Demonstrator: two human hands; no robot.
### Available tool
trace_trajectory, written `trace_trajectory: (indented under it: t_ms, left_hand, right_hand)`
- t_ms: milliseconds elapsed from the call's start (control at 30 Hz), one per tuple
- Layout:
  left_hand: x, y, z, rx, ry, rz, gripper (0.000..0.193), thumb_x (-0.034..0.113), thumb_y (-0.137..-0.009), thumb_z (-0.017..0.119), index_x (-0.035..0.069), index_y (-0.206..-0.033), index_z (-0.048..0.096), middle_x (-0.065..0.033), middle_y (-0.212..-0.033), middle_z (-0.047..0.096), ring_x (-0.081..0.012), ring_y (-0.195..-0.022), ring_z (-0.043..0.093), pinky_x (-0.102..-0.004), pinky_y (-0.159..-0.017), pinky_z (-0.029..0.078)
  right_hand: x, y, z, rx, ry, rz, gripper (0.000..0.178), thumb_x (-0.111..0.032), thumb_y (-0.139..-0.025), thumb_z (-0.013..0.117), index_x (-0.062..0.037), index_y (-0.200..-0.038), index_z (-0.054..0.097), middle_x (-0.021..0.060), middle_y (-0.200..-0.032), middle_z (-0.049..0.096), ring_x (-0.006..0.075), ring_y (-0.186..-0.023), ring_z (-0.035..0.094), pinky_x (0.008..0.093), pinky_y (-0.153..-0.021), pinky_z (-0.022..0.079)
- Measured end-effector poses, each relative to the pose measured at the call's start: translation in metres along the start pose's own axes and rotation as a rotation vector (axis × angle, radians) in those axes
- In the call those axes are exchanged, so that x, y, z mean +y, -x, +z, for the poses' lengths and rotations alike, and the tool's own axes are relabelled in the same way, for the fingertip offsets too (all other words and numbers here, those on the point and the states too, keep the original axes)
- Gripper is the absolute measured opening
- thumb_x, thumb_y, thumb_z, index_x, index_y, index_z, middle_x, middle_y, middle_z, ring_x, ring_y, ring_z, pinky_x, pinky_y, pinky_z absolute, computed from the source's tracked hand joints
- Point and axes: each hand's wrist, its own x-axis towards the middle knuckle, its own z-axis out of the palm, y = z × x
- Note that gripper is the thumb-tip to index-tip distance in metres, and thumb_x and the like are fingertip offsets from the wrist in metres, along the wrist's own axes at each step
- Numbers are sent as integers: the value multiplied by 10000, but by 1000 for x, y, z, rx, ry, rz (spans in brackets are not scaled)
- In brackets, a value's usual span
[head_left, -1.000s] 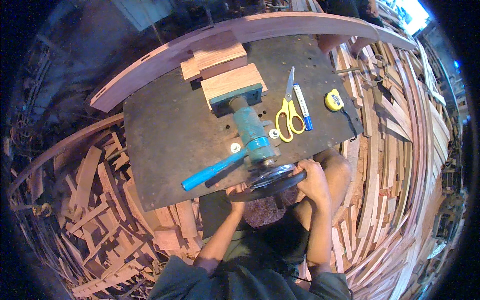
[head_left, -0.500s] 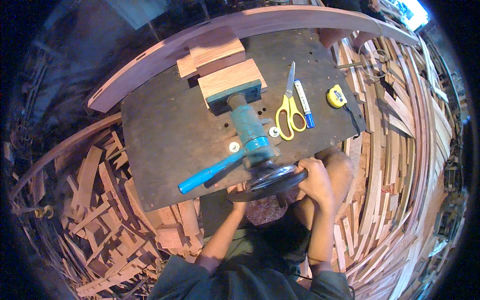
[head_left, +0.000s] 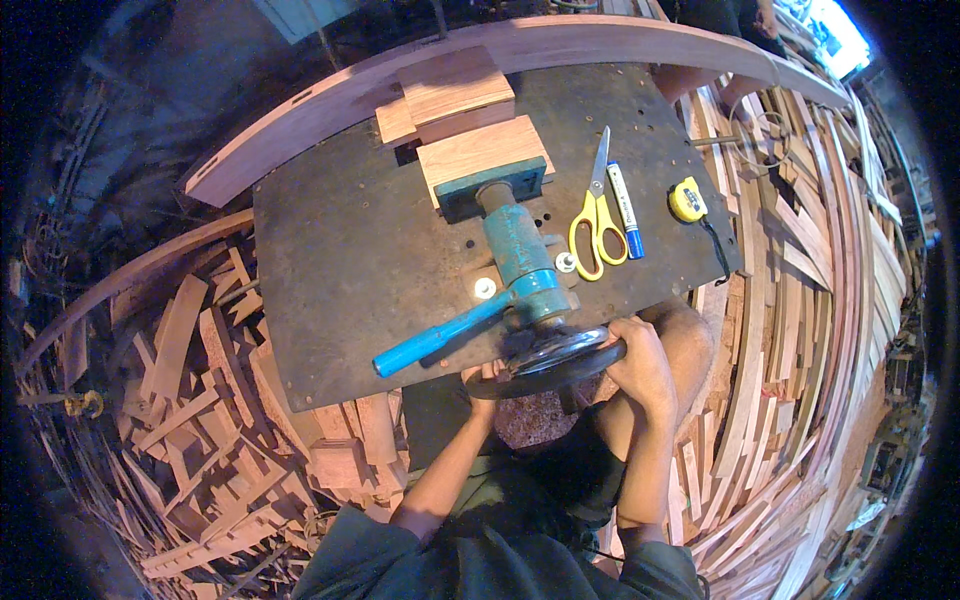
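Observation:
A teal screw press (head_left: 515, 245) lies along the middle of a dark metal table (head_left: 345, 250), its jaw pushing on stacked wood blocks (head_left: 470, 135) against a long curved wooden beam (head_left: 560, 45). At the near table edge sits its black handwheel (head_left: 555, 360). My left hand (head_left: 485, 375) grips the wheel's left rim and my right hand (head_left: 640, 365) grips its right rim. A blue lever handle (head_left: 440, 335) sticks out to the left of the press.
Yellow-handled scissors (head_left: 597, 225), a blue marker (head_left: 625, 210) and a yellow tape measure (head_left: 688, 202) lie on the table's right part. Two washers (head_left: 485, 288) sit by the press. Piles of wood offcuts (head_left: 200, 400) and curved strips (head_left: 810, 300) surround the table.
The view has shifted slightly. Both hands stay on the handwheel, my right hand a little further round its rim.

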Motion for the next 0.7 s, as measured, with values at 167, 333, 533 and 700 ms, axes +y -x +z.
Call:
trace_trajectory:
  t_ms: [167,333,533,700]
  left_hand:
    - [4,0,-1,-15,-13,20,317,103,-910,507,19,-606,467,-57,-583,495,-173,-540,482,-318,-551,420]
    - [6,-1,-1,-27,-55,65,316,96,-909,506,20,-604,466,-57,-583,492,-175,-539,481,-320,-549,420]
    - [8,-1,4,-22,-89,142,315,86,-908,504,22,-602,464,-57,-584,488,-178,-536,479,-321,-545,420]
    - [10,-1,1,-33,-91,80,322,79,-910,509,27,-596,462,-52,-574,474,-179,-537,482,-322,-543,417]
  right_hand:
    - [-4,-1,-3,-2,4,-6,240,-101,-782,639,39,-619,532,231,-685,578,413,-724,568,460,-686,446]
    - [0,0,-2,-22,2,3,240,-103,-778,641,39,-618,532,234,-684,579,411,-732,573,455,-684,449]
    - [-3,0,-3,-22,-12,12,235,-101,-769,642,38,-614,532,234,-683,581,411,-722,573,455,-686,449]
    - [-2,0,-3,-7,-12,2,232,-95,-766,640,38,-612,529,234,-682,579,411,-716,568,460,-685,445]
